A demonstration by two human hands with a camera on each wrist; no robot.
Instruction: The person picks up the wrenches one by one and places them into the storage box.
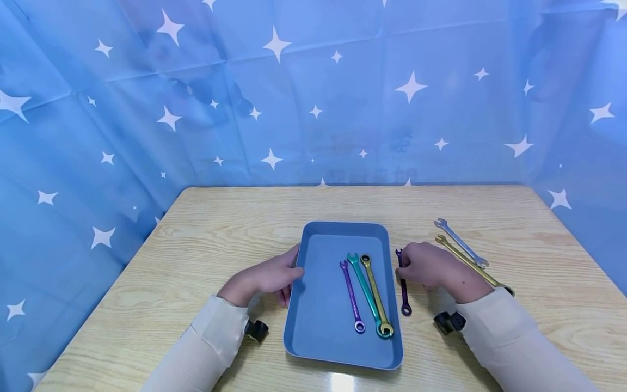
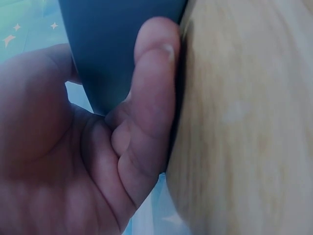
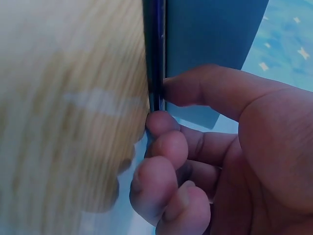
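Observation:
A blue tray (image 1: 315, 305) lies on the table, and my left hand (image 1: 272, 275) grips its left wall, thumb over the rim and the other fingers outside. In the left wrist view, fingers press against the tray's dark outer wall (image 2: 107, 44). Just right of the tray, my right hand (image 1: 431, 267) pinches a dark purple combination wrench (image 1: 404, 296) between thumb and index finger; its lower end lies close to the tabletop. Inside the tray are a purple wrench (image 1: 351, 294), a teal wrench (image 1: 364, 286) and a gold wrench (image 1: 374, 288), the last two touching near their lower ends.
Beyond the right hand, a silver-blue wrench (image 1: 460, 242) and another gold wrench (image 1: 465, 259) lie on the wooden table (image 1: 215, 228). The right forearm partly covers the gold one's lower part. A blue star-patterned cloth (image 1: 343, 109) hangs behind the table.

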